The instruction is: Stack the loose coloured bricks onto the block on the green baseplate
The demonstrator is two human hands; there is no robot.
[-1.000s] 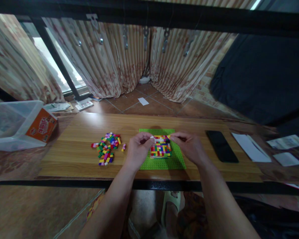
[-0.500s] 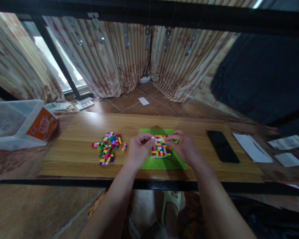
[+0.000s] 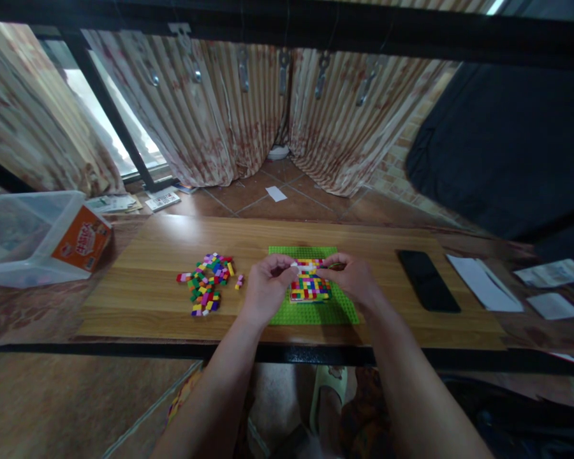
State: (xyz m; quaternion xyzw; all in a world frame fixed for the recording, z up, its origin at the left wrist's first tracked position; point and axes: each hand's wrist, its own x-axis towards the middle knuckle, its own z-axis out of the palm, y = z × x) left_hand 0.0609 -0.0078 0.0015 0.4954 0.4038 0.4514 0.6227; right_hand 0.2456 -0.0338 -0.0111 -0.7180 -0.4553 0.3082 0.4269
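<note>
Left hand (image 3: 264, 288) and right hand (image 3: 355, 278) flank the multicoloured brick block (image 3: 310, 291), fingers at its far part. Whether either pinches anything, I cannot tell. Beneath both: green baseplate (image 3: 314, 315). Left of the grip: loose bricks (image 3: 205, 298).

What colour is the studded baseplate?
Bright green; the baseplate shows in the head view.
</note>
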